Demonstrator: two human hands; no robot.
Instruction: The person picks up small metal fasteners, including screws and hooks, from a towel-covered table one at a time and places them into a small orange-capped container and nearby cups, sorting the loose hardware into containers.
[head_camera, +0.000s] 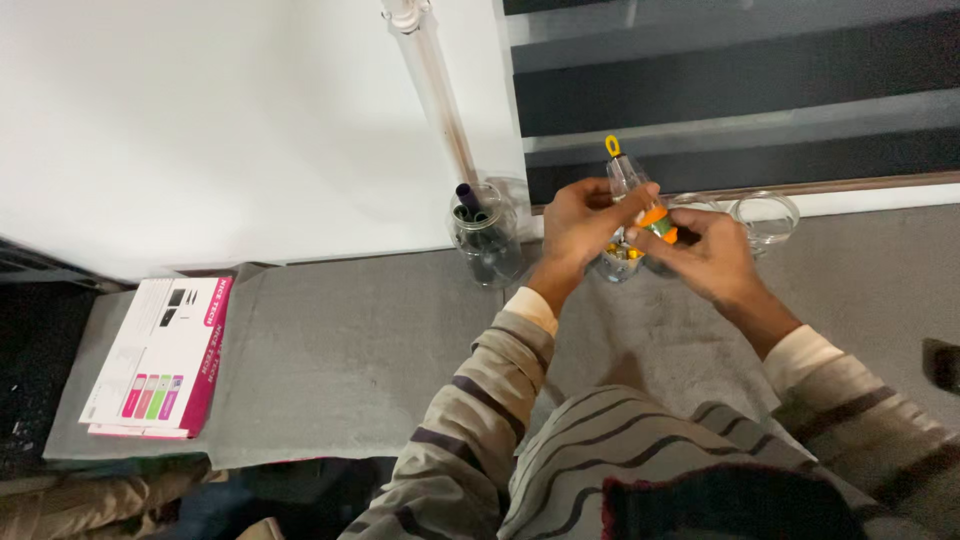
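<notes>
Bottle (640, 205) — we are gripping it with both hands, left hand (580, 222) steadying, right hand (705, 255) pinching its orange band — above the jar (618, 262) on the grey desk (330, 350).

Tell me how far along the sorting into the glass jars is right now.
Already done: one glass jar holds dark markers. In hand: the left hand and right hand grip an orange-banded item over a jar of small yellow bits. Left: the glass jar on the right looks empty.

Head cam, looks steeply down, close over grey mat (330, 350)
</notes>
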